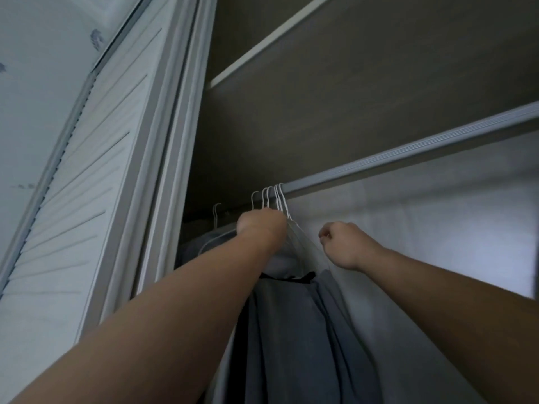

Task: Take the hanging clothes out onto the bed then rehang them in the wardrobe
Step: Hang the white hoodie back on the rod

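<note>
1. Grey is dominating: a long grey metal hanging rail [408, 154] is running across the open wardrobe [320, 112]. A bunch of thin white wire hangers [272, 196] is sitting hooked over it near its left end, hooks crowded together.
2. Hanging from that bunch, the dark grey fabric garments [291, 330] are draping down between the two forearms. A paler grey garment [280, 260] is showing at the top, with a black neckline strip [291, 277] just below it.
3. Reaching up, the left hand [261, 225] is closing on the hanger necks just under the rail. The fist looks clenched round them, though the fingers are hiding behind it.
4. Just right of the bunch, the right hand [341, 244] is hovering beside the sloping hanger shoulder with fingers curled. I cannot tell whether it is pinching wire, cloth or nothing.
5. Step, my reading: the bunch is being handled at the rail. Every hook is sitting over it, so this could be lift-off for the bed or settling after rehanging.
6. If lifting, the next move is calling for raising all hooks together over the rail's top while the free hand is taking the cloth's weight.
7. A lone white hanger hook [215, 211] is sitting apart, nearer the rail's left end.
8. Standing at the left, the white louvred door [73, 199] and its pale frame [175, 170] are crowding that end. A white-edged shelf [262, 51] is sitting above the rail, likely limiting the lift.
9. No bed is showing.
</note>
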